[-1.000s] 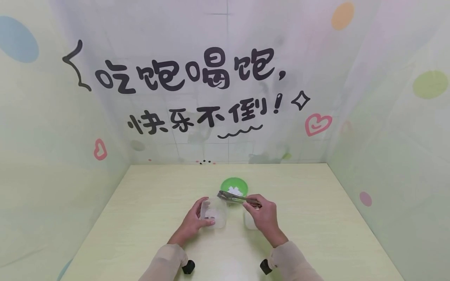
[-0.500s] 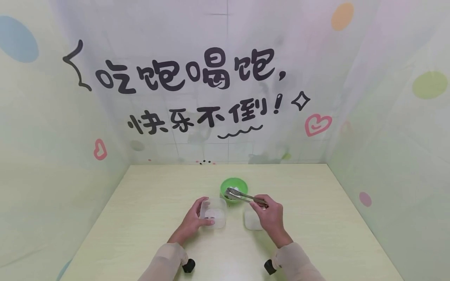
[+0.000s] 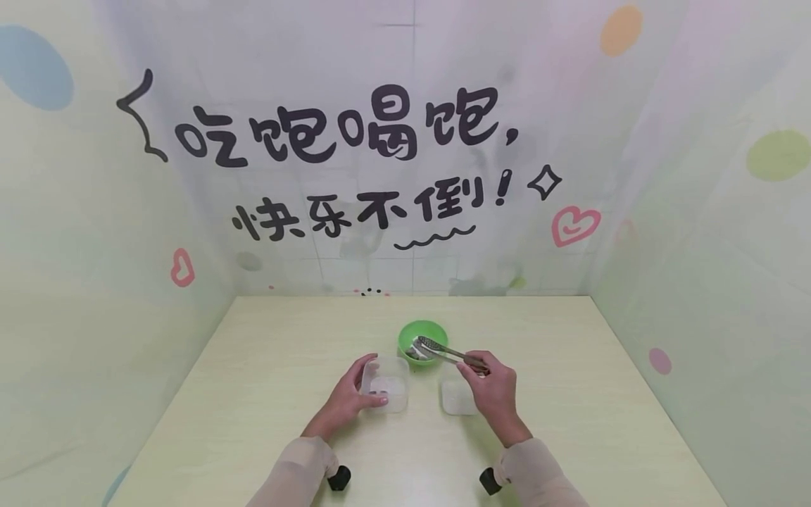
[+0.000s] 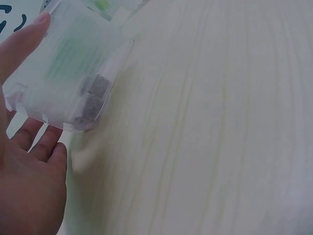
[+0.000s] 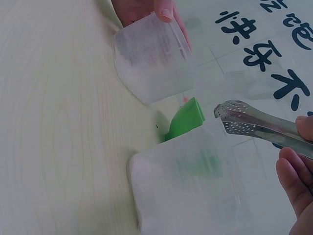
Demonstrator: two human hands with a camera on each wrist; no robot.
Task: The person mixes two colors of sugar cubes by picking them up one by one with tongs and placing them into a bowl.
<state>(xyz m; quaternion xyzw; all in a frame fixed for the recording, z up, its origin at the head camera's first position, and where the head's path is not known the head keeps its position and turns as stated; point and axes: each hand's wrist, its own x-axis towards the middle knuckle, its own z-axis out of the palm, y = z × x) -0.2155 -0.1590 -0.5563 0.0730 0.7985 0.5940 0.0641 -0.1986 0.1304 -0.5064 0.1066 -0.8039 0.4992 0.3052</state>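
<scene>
My left hand [image 3: 347, 403] grips a translucent plastic box [image 3: 395, 384], thumb over its near side and fingers around the left. Through its wall in the left wrist view, dark brown pieces [image 4: 93, 105] show at the bottom. My right hand [image 3: 496, 394] holds metal tongs [image 3: 453, 354] with perforated tips. The tips stand slightly apart over a green bowl [image 3: 423, 327], with nothing visible between them in the right wrist view. White pieces lie in the bowl, with a dark patch at their left. The tongs partly cover them.
A second translucent box [image 3: 453, 400] stands on the light wooden table [image 3: 285, 352], partly behind my right hand. The bowl stands just beyond both boxes. Printed curtain walls [image 3: 304, 267] enclose the table at the back and sides.
The tongs have moved right, from beside the held box to over the bowl, and their tips have parted. A dark patch now shows in the bowl. My left hand and its box stay put.
</scene>
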